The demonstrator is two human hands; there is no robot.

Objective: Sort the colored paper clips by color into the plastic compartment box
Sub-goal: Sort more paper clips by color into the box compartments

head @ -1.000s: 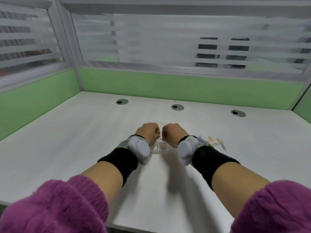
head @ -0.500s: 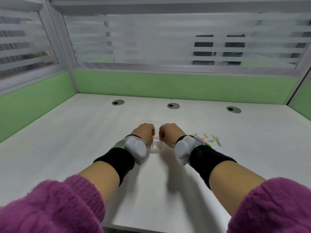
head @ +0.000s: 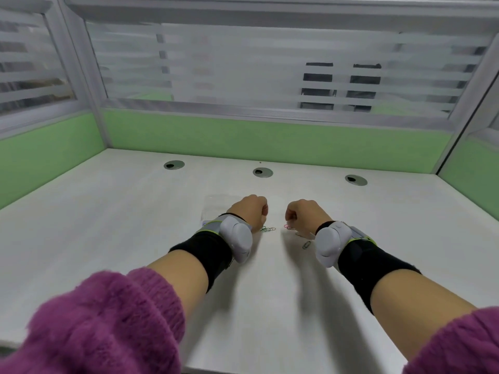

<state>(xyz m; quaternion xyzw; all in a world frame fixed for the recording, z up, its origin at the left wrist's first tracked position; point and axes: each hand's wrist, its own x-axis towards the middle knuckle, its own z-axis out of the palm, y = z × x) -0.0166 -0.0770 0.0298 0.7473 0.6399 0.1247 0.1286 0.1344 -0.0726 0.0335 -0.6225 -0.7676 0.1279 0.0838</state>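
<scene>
My left hand [head: 249, 211] is curled into a fist over the right end of the clear plastic compartment box [head: 216, 209]. The box lies faint on the white desk, partly hidden by the hand and wrist. My right hand [head: 305, 215] is also curled, knuckles up, a hand's width to the right. A green paper clip [head: 268, 228] lies on the desk by my left hand. A pink paper clip [head: 287, 226] sits right under my right fingertips; I cannot tell if they pinch it. A grey clip [head: 306, 244] lies beside my right wrist. Other clips are hidden under that wrist.
The white desk [head: 135, 238] is walled by green partition panels [head: 270, 141] at the back and both sides. Three round cable holes [head: 262, 172] sit in a row behind my hands. Grey wrist devices and black bands cover both wrists.
My hands have parted from the near-touching pose over the box. The right hand now sits among the clips, and the box lies under the left hand.
</scene>
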